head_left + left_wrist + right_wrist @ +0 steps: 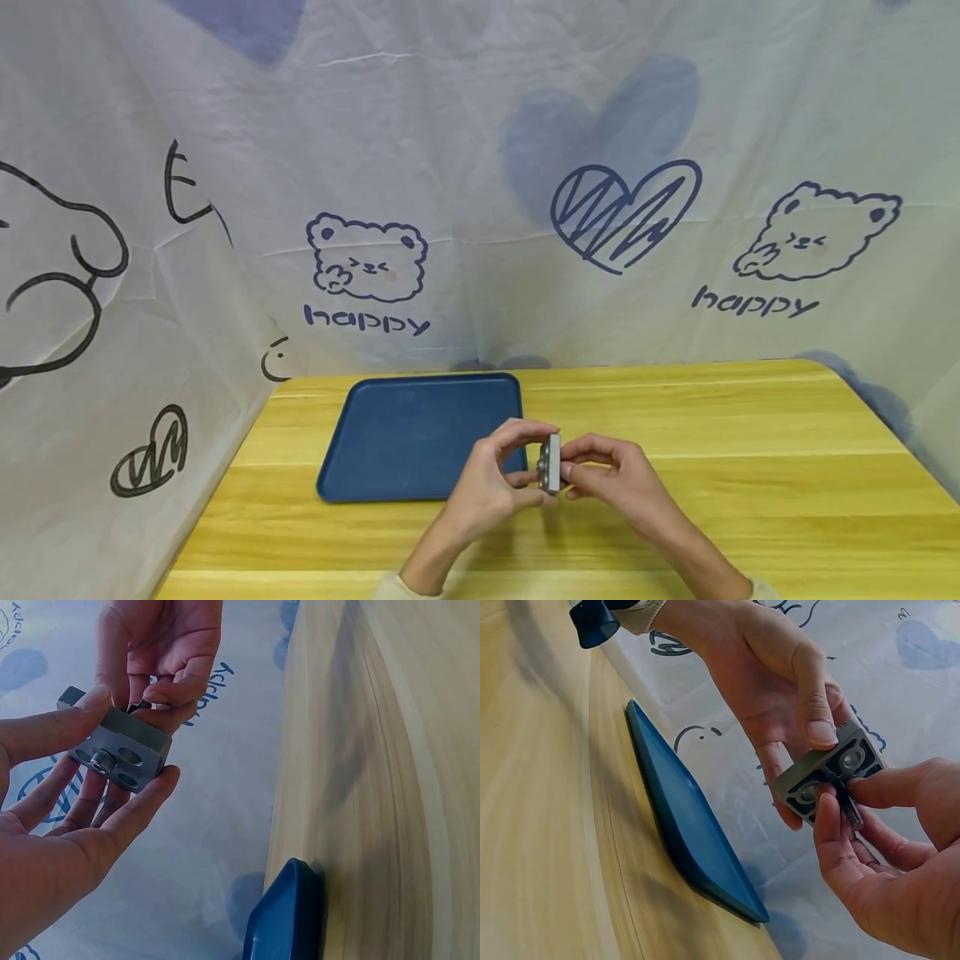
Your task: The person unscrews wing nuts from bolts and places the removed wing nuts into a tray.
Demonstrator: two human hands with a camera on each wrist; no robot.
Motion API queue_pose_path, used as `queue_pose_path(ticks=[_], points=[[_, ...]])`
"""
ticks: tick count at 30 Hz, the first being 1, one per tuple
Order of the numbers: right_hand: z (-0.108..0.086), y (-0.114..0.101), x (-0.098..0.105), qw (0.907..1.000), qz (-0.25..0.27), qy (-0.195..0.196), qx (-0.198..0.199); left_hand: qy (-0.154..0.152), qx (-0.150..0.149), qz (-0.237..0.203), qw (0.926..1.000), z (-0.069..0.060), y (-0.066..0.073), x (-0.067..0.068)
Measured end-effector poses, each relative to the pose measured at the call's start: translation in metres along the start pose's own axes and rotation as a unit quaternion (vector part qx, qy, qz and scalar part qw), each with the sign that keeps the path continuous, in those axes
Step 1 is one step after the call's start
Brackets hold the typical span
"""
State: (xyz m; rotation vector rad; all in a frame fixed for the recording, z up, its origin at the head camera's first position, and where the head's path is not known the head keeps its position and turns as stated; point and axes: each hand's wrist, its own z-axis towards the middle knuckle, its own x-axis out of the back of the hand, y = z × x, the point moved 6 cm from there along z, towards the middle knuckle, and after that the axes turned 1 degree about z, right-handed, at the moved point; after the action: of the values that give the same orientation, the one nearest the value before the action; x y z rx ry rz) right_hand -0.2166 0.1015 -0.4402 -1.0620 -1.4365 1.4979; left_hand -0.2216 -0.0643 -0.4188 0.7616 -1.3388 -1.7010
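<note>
My left hand [487,483] holds a small grey metal block [554,463] by its edges, above the table. In the left wrist view, a round screw head [103,760] sits on the block's face among several holes. On the opposite face, in the right wrist view, the threaded shank of the screw [853,813] sticks out between two round bosses. Thumb and fingers of my right hand [622,479] pinch the screw close to the block. Whether a nut is hidden between those fingertips I cannot tell.
A blue tray [420,442] with a raised rim lies on the wood-grain table [720,433], left of and behind the hands. White printed cloth [480,208] hangs behind the table and along its left side.
</note>
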Motion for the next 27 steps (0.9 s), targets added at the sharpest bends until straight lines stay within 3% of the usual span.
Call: queue_pose_path(ticks=[10,14,19,27], points=[[-0.003,-0.007,-0.002,0.9984,-0.037,0.016,0.04,0.013,0.006,-0.004,0.9999,0.0,0.002,0.002],[-0.004,-0.011,-0.004,0.9936,-0.067,0.022,0.088,0.012,0.005,-0.015,0.9998,0.0,0.003,0.003],[-0.007,-0.019,-0.007,0.9776,-0.119,0.028,0.171,0.009,0.013,-0.023,0.9996,0.0,0.003,0.005],[-0.012,-0.028,-0.015,0.9415,-0.19,0.036,0.276,0.005,0.025,-0.038,0.9989,-0.002,0.002,0.007]])
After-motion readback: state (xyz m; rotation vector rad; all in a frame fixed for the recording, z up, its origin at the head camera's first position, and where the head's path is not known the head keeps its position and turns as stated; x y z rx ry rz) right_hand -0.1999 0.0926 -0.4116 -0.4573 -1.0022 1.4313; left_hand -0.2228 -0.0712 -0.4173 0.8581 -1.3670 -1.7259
